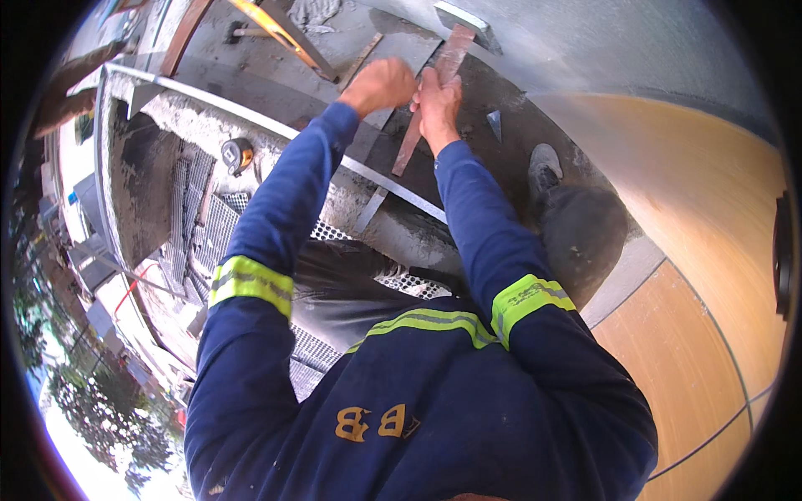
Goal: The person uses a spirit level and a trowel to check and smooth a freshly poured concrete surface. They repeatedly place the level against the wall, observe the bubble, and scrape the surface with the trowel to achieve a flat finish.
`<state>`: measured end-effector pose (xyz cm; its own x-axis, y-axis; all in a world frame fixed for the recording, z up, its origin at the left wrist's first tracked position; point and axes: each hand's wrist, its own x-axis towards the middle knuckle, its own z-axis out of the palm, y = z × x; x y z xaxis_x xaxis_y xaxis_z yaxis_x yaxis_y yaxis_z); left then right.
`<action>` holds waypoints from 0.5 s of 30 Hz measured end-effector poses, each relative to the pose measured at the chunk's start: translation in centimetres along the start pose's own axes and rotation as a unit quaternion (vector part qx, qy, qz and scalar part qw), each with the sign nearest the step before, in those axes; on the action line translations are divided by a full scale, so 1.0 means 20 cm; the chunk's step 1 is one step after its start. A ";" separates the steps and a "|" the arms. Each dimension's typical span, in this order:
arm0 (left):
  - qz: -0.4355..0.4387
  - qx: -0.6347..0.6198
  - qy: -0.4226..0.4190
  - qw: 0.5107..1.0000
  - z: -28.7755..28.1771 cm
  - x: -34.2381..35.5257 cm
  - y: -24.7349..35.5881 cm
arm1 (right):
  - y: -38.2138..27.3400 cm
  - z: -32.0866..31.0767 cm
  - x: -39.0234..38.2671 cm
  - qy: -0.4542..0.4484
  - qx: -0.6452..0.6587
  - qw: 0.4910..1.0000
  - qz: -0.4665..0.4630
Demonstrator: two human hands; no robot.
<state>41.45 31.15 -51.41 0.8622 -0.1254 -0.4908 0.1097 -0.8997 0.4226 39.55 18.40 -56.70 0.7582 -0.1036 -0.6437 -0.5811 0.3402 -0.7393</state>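
My right hand (439, 108) is closed around the middle of a narrow reddish-brown strip (455, 50), which looks like wood. The strip runs aslant over a dark, dusty surface, its far end beside a pale block (461, 17) at the wall. Just left of it, my left hand (382, 86) is curled into a fist, close to my right fingers. Whatever it may hold is hidden by the fingers. A thin dark edge of a flat grey sheet (409, 50) passes between the hands.
A yellow level (284, 35) leans at the far left, near a grey cloth (314, 12). A tape measure (237, 156) lies beyond a long pale metal edge (276, 126). Perforated grating (219, 230) lies lower down. A small pointed shard (494, 125) and a tan curved panel (668, 167) are at right.
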 end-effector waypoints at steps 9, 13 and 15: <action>0.011 -0.030 -0.189 0.981 0.11 -0.59 -0.01 | 0.01 0.00 -0.01 -0.033 0.017 0.999 -0.006; -0.048 0.011 -0.170 0.984 0.11 -0.62 0.06 | 0.01 0.00 0.02 -0.036 0.015 0.999 -0.003; -0.070 0.004 -0.174 0.982 0.11 -0.62 0.07 | 0.01 0.00 0.02 -0.031 0.010 0.999 -0.007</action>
<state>29.89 30.56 -46.41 0.6183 -0.1345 -0.7743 0.2091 -0.9216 0.3271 39.68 18.38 -57.15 0.7831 -0.0499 -0.6199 -0.5655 0.3577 -0.7431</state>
